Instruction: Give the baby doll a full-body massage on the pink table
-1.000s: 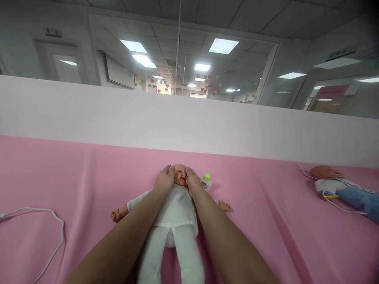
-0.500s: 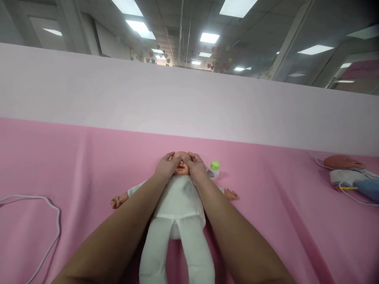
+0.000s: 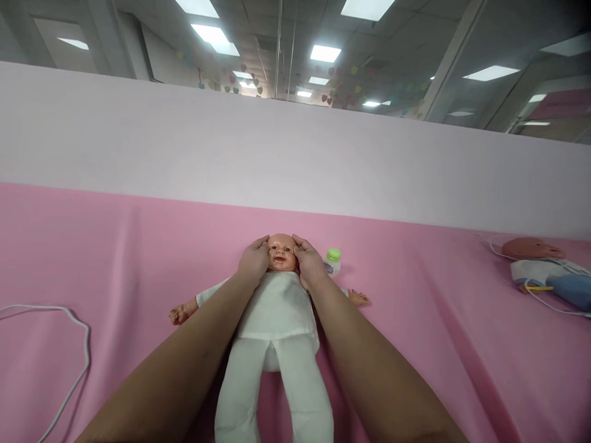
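On creased pink sheet [image 3: 138,264], 2 hands [image 3: 253,261] [image 3: 311,264] cup the doll's [image 3: 277,311] glossy head [image 3: 281,242].

Rectangular white ceiling light panels [image 3: 325,54] glare, nearly blown out, against a dim grey tiled ceiling [image 3: 314,24]. Soft light leaves a sheen on the glossy tan plastic doll's head [image 3: 282,246] and faint shadows across the smooth pink cloth [image 3: 378,264]. Small coloured heart-shaped decorations [image 3: 327,99] look hazy; the upper right corner darkens.

I see left hand [image 3: 253,261] and right hand [image 3: 309,262] against white-clothed doll's [image 3: 278,307] head sides, green-capped bottle [image 3: 333,261] beside right, pink sheet [image 3: 397,320] under.
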Motion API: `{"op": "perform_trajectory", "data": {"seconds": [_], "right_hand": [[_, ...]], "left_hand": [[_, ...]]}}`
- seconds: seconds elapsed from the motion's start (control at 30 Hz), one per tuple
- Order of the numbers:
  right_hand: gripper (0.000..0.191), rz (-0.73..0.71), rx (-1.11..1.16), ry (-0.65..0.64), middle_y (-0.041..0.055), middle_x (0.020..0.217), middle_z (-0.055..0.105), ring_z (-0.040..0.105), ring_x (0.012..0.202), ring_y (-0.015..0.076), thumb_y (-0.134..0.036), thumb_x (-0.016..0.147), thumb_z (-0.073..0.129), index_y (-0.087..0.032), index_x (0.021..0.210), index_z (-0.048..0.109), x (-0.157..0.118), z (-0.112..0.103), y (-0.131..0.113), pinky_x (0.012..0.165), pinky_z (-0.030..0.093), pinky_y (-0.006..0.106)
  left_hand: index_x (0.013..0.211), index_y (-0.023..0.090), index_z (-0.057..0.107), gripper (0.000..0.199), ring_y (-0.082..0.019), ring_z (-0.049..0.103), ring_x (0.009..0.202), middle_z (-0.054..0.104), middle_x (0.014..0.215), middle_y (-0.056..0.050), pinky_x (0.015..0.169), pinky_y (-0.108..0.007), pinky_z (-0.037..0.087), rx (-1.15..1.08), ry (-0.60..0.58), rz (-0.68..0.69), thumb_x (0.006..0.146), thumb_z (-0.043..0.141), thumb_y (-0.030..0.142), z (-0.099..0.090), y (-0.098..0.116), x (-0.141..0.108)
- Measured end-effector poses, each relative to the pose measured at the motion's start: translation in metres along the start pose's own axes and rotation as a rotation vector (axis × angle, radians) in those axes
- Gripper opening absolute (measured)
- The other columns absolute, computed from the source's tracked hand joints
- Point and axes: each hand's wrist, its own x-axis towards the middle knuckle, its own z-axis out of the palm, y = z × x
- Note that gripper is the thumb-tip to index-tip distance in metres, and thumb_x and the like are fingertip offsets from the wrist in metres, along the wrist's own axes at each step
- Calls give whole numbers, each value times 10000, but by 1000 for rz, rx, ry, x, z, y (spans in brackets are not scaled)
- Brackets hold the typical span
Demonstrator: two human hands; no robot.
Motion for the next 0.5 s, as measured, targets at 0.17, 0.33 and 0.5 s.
{"op": "perform_trajectory", "data": {"seconds": [0.17,0.33,0.5], "right_hand": [[617,-66,-38,-44,65,1380,663,628,1269,246,-369,714,842,-246,1282,637,-8,5,-4,1098,511,412],[652,-74,-157,35,86,1312,691,673,1187,269,-395,671,889,-236,1247,628,-9,13,-7,1007,569,407],[502,-130,-208,106,81,1225,727,691,1136,250,-457,764,804,-227,1184,655,-5,14,-2,1002,560,387]], "left_hand": [[1353,252,682,526,-277,688,1202,742,1298,-80,1021,-346,518,-25,-26,-6,885,696,493,-3,4,-7],[1376,209,664,641,-283,727,1127,761,1248,-106,948,-316,543,-58,-13,-54,818,779,503,-2,7,-10],[1314,207,715,551,-287,701,1183,754,1269,-104,1000,-352,535,-80,-1,-27,865,725,527,1,3,-6]]}}
